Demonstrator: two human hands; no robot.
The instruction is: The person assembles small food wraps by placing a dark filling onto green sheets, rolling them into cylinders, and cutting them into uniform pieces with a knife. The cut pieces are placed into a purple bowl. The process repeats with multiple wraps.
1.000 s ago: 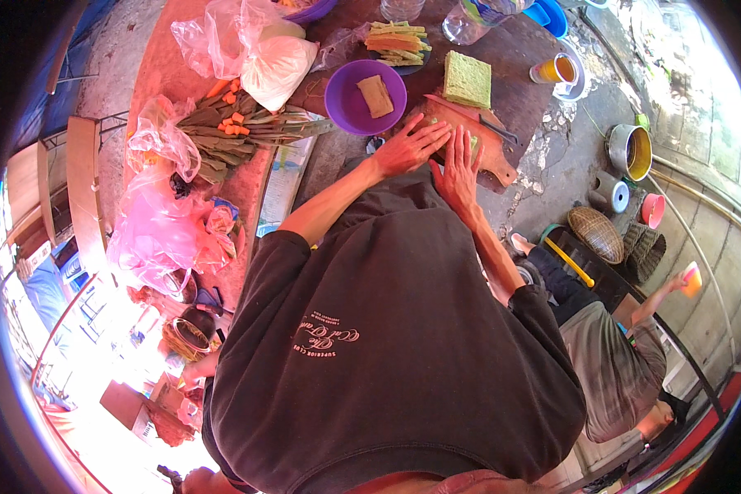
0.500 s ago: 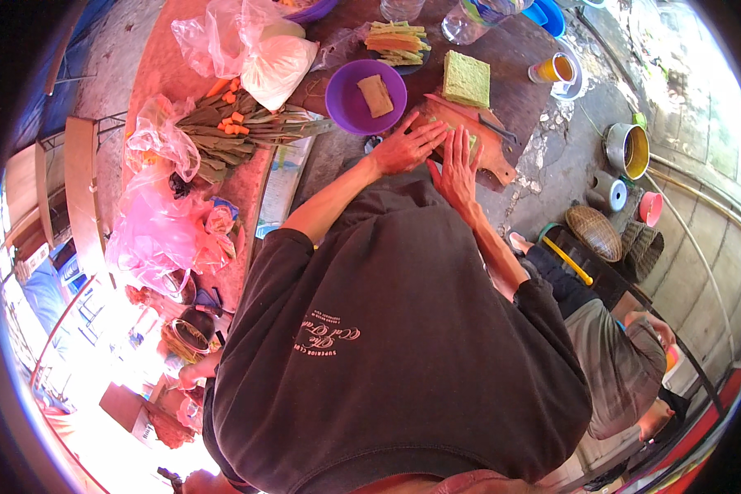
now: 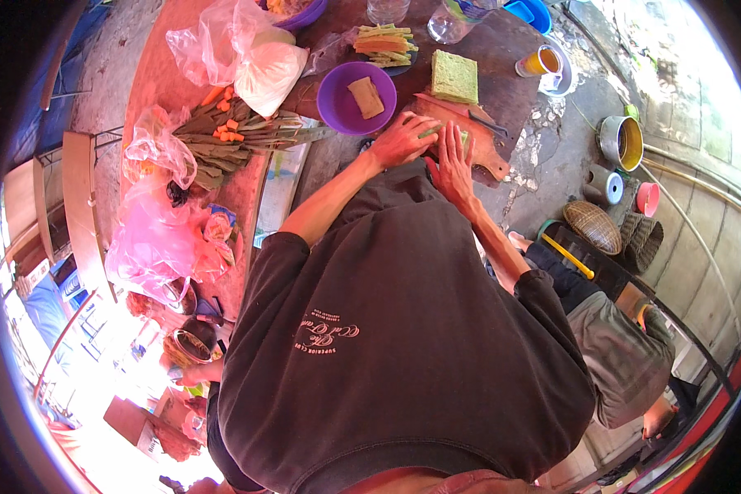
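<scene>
Two hands busy over a little green piece

From where I stand, the left hand bends over a small green piece with its fingers curled. I can't tell if they pinch it or just press it. Next to it, the right hand has its fingers straight and close together. The green piece sits under and between the fingertips, on the wooden board. The step looks like pressing or rolling. The next move seems to call for light, even fingers, as the piece looks soft and could tear.

Just past the hands is a stack of green squares. A knife lies on the board, past the right hand. Near the left hand, a purple bowl holds a brown block.

The fingers hide most of the green piece, so I can't make out its shape. Far past the hands, a clear tub is cut off at the top.
</scene>
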